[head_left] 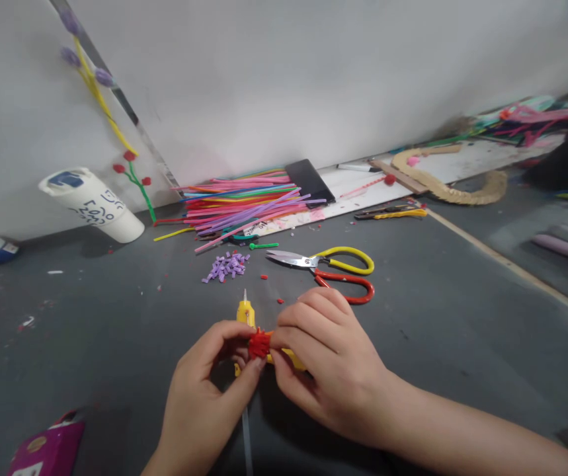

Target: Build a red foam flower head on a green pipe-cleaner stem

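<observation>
Between my two hands is a small red fuzzy ball (258,344), built of short red pieces. My left hand (210,380) pinches it from the left with thumb and forefinger. From the right, the fingertips of my right hand (324,357) close on its other side. Under and behind the hands lies a yellow glue gun (246,313), its nozzle facing away from me and a clear glue stick (247,439) trailing toward me. Scissors (313,262) with one yellow and one red handle lie just beyond my right hand. A pile of short purple pieces (226,266) is left of the scissors.
Bundled coloured pipe cleaners (248,205) lie against the wall by a black flat object (310,182). A white cup (92,203) leans at the left, near a pipe-cleaner flower stem (141,185). A yellow utility knife (393,213), cardboard curve (462,192) and purple box (48,449) lie farther out.
</observation>
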`<state>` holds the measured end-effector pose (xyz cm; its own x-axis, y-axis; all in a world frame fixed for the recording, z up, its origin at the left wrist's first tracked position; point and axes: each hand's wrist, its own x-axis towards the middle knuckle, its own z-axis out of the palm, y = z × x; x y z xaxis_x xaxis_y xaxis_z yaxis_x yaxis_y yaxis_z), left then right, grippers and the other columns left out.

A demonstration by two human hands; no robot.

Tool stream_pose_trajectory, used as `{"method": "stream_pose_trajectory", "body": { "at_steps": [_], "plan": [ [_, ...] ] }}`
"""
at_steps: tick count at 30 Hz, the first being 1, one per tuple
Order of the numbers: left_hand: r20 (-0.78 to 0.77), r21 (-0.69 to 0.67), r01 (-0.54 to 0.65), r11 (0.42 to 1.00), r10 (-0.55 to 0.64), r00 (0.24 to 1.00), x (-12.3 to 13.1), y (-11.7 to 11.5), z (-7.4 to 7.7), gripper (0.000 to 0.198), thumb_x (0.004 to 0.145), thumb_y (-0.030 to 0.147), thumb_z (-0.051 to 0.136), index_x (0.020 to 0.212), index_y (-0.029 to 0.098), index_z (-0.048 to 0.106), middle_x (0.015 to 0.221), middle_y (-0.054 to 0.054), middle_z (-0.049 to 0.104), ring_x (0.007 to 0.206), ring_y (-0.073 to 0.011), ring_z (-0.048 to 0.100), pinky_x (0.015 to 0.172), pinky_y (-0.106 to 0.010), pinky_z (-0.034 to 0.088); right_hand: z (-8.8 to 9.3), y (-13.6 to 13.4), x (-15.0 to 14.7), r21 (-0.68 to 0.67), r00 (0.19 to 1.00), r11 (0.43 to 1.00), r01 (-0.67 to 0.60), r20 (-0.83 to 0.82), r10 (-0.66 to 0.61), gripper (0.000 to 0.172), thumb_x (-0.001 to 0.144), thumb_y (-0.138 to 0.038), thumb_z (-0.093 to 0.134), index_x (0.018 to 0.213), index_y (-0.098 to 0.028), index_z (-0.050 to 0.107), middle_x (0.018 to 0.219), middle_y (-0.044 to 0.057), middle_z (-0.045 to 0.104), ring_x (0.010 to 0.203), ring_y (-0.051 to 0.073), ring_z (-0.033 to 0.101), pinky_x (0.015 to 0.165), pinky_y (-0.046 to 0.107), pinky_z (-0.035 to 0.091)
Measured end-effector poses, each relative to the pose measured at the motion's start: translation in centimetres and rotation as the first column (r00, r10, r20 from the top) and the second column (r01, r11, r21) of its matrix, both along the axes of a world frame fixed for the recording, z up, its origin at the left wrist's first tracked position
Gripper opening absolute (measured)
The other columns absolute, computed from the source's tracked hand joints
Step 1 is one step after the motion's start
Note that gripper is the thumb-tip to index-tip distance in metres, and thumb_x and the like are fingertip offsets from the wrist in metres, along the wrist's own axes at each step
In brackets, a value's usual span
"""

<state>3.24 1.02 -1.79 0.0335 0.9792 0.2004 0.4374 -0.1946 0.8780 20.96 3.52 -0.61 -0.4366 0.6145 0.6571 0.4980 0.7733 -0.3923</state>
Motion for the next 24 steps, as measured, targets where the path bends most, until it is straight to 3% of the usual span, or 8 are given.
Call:
{"method": "stream_pose_trajectory", "body": {
  "at_steps": [5, 15, 20, 24],
  "plan": [
    [-0.025, -0.037, -0.025, 0.999, 0.024, 0.999, 0.0, -0.2, 0.2, 0.020, 0.077, 0.013, 0.065, 0.091, 0.026, 0.067, 0.078, 0.005, 0.072, 0.068, -0.0112, 0.067, 0.065, -0.018, 0.054, -0.1, 0.1, -0.1, 0.047, 1.000, 0.999, 0.019, 0.016, -0.020, 0.018, 0.088, -0.010, 0.050, 0.076, -0.013, 0.064, 0.075, 0.004, 0.063, 0.072, 0.017, 0.049, 0.076, 0.034, 0.042],
    [0.012, -0.059, -0.042, 0.997, 0.043, 0.999, 0.0, -0.2, -0.1, 0.020, 0.077, 0.013, 0.066, 0.089, 0.029, 0.068, 0.078, 0.008, 0.072, 0.069, -0.0094, 0.066, 0.066, -0.015, 0.053, -0.3, 0.2, 0.0, 0.087, 0.996, 0.996, 0.000, 0.090, -0.008, 0.022, 0.092, -0.011, 0.048, 0.078, -0.015, 0.064, 0.076, 0.003, 0.064, 0.073, 0.017, 0.049, 0.079, 0.033, 0.042],
    [0.209, -0.204, -0.017, 0.979, 0.060, 0.976, 0.0, -0.2, 0.6, 0.017, 0.075, 0.014, 0.070, 0.085, 0.027, 0.069, 0.075, 0.008, 0.072, 0.066, -0.0086, 0.066, 0.064, -0.014, 0.053, 0.1, 0.2, 0.3, 0.103, 1.000, 0.995, 0.018, 0.018, -0.020, 0.014, 0.090, -0.012, 0.054, 0.083, -0.014, 0.065, 0.080, 0.006, 0.065, 0.074, 0.017, 0.051, 0.077, 0.033, 0.043],
    [0.326, -0.325, -0.033, 0.945, 0.144, 0.934, 0.1, -0.2, 1.0, 0.015, 0.071, 0.016, 0.074, 0.083, 0.024, 0.069, 0.073, 0.006, 0.072, 0.063, -0.0091, 0.065, 0.062, -0.015, 0.053, 0.2, 0.0, 0.3, 0.133, 0.999, 0.990, 0.038, 0.008, -0.039, 0.014, 0.090, -0.013, 0.055, 0.081, -0.016, 0.065, 0.078, 0.003, 0.066, 0.072, 0.016, 0.053, 0.082, 0.035, 0.043]
  ]
}}
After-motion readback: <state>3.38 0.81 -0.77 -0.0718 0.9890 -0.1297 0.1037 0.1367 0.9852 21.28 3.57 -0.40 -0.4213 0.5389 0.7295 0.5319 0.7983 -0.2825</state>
